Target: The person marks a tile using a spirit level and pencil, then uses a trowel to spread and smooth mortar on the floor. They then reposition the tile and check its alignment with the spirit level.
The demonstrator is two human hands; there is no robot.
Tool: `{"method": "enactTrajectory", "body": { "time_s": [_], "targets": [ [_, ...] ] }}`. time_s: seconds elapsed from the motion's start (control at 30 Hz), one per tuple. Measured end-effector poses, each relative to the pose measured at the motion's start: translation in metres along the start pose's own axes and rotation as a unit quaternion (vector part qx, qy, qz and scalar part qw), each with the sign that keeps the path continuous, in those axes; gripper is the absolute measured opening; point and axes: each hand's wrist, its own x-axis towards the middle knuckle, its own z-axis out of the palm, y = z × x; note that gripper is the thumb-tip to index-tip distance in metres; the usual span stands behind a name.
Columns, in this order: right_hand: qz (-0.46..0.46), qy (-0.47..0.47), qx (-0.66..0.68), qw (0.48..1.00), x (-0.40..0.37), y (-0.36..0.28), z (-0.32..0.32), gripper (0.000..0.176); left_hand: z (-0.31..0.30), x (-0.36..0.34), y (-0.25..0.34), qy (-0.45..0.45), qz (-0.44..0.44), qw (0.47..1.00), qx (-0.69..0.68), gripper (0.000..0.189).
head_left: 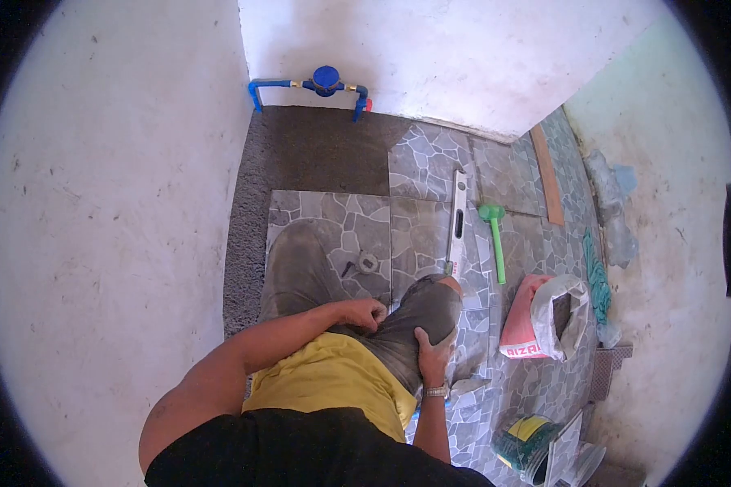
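My left hand is closed over my lap, near the inside of my right thigh; its curled fingers hide anything within them. On my right thigh rests my right hand, fingers spread along the grey trousers, a watch at its wrist. Both knees are bent over stone-patterned tiles. Between them lie a small round ring-like piece and a small dark piece. Just beyond my right knee is a spirit level, with a green mallet to its right.
Bare grey mortar borders the tiles below a blue water meter. At right stand an open cement bag and a green bucket. A wooden board, plastic wrapping and teal cloth lie toward the right wall.
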Motion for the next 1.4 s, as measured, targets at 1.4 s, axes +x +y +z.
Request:
{"method": "enactTrajectory", "body": {
  "time_s": [1.4],
  "targets": [
    [0.042, -0.018, 0.031, 0.998, -0.003, -0.012, -0.006, 0.105, 0.004, 0.005, -0.008, 0.064, -0.036, 0.994, 0.079, 0.054]
  ]
}}
